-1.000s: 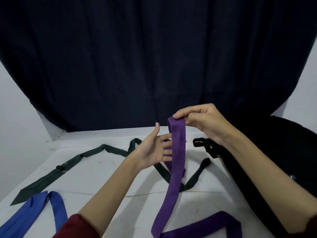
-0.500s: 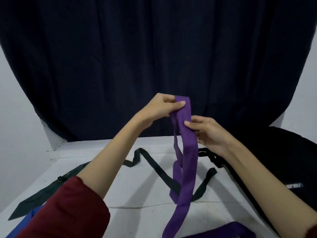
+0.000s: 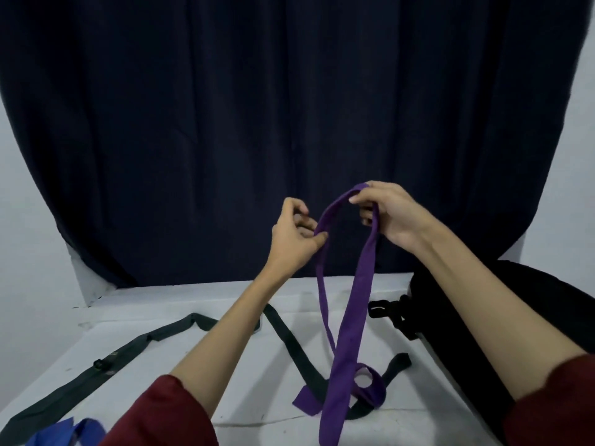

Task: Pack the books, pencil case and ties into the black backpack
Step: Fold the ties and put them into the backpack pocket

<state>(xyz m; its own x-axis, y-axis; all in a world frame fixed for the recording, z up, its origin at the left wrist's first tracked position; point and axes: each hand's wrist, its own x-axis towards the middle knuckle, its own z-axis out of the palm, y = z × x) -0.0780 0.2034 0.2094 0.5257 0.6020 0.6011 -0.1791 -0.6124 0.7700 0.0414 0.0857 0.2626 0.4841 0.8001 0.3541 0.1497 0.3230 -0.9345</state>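
Observation:
A purple tie (image 3: 355,304) hangs folded over in the air above the white table (image 3: 199,378). My right hand (image 3: 389,214) pinches the fold at the top. My left hand (image 3: 294,239) pinches the thinner strand a little lower to the left. Both strands drop to the table, where the tie's ends curl. A dark green tie (image 3: 151,341) lies stretched across the table behind my left arm. A blue tie (image 3: 69,434) shows at the bottom left corner. The black backpack (image 3: 476,320) lies at the right, partly behind my right arm.
A dark curtain (image 3: 289,123) hangs behind the table. The backpack's black strap buckle (image 3: 386,309) sticks out to the left of the bag. White wall shows at both sides.
My right hand has risen and taken the top of the fold. My left hand has dropped from the top to the thinner strand. More of the tie is lifted off the table.

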